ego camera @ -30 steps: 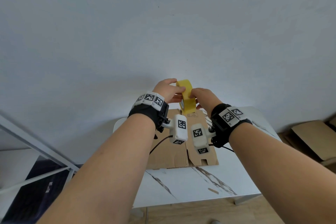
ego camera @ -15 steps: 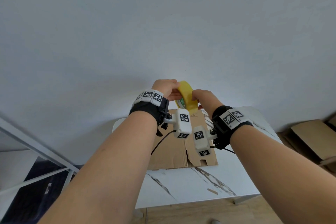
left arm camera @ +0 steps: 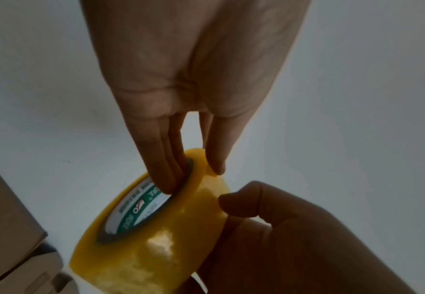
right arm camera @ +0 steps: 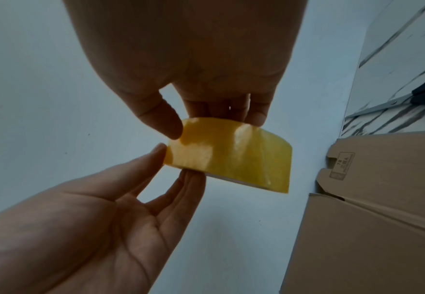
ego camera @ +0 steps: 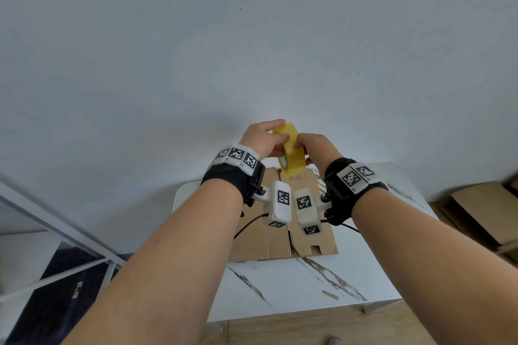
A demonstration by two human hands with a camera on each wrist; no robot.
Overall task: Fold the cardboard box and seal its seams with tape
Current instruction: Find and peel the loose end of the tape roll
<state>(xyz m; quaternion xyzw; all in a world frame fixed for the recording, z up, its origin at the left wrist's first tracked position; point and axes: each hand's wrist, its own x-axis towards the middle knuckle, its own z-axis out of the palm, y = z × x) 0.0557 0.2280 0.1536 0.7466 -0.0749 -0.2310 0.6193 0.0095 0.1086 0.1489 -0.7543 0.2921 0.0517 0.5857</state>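
Note:
A yellow tape roll [ego camera: 290, 151] is held up in front of the wall, above the table's far edge. My left hand [ego camera: 263, 138] grips it: its fingers [left arm camera: 166, 175] reach into the roll's core and the thumb presses the outer face of the tape roll [left arm camera: 161, 234]. My right hand [ego camera: 314, 145] pinches the roll's other side, thumb [right arm camera: 166, 123] on the glossy face of the tape roll [right arm camera: 231, 155]. The flat, unfolded cardboard box [ego camera: 266, 238] lies on the white marble table [ego camera: 308, 288] under my wrists.
Scissors [right arm camera: 420, 95] lie on the table to the right of the cardboard. More flat cardboard [ego camera: 482, 210] is stacked on the floor at the right. A white metal frame [ego camera: 56, 232] stands at the left. A plain wall is close behind.
The roll has turned between my hands, from edge-on to tilted, and my wrists have drawn closer together. Both hands keep hold of it.

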